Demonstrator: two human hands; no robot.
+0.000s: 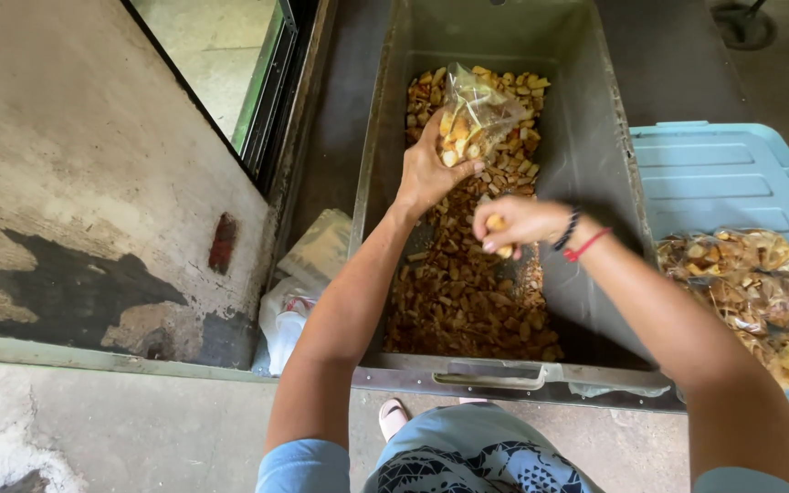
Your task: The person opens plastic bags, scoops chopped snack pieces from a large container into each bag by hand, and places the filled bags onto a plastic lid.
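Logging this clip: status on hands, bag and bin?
Left hand holds clear bag of fried snack pieces over grey bin. Right hand closed on loose pieces. Nothing blocking; filled bags on blue lid.

A worn concrete wall (pixel 75 183) with dark stains and flaking paint fills the left side. A dark-framed window (pixel 230 64) cuts into it, bright daylight showing on pale ground behind the glass. Grey concrete floor (pixel 120 429) runs along the bottom, patchy white at the corner. Light is soft and even
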